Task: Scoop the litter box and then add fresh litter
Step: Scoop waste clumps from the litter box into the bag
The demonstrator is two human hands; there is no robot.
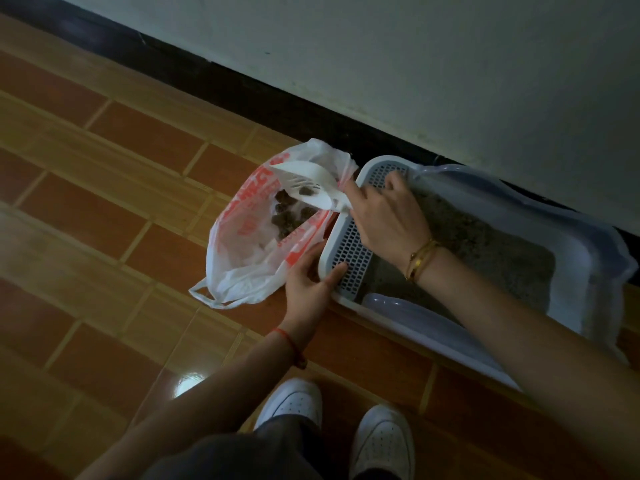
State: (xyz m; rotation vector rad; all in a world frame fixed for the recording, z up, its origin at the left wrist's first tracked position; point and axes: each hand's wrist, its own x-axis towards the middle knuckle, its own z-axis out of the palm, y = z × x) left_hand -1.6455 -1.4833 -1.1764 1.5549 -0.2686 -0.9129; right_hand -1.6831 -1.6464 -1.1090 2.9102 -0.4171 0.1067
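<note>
**Head view: scoop held over the open bag**

At the left we see a white plastic bag (242,247) with red print lying open on the tiled floor (104,168), dark clumps (289,216) inside. The white scoop (304,185) hangs over its mouth. Our left hand (308,284) lies nearly straight, thumb against the bag, fingertips (341,268) on the perforated step (351,252) of the litter box (429,342). Our right hand (388,216) curls round the scoop's handle. Grey litter (485,251) fills the box, beside the wall (450,64).
</note>
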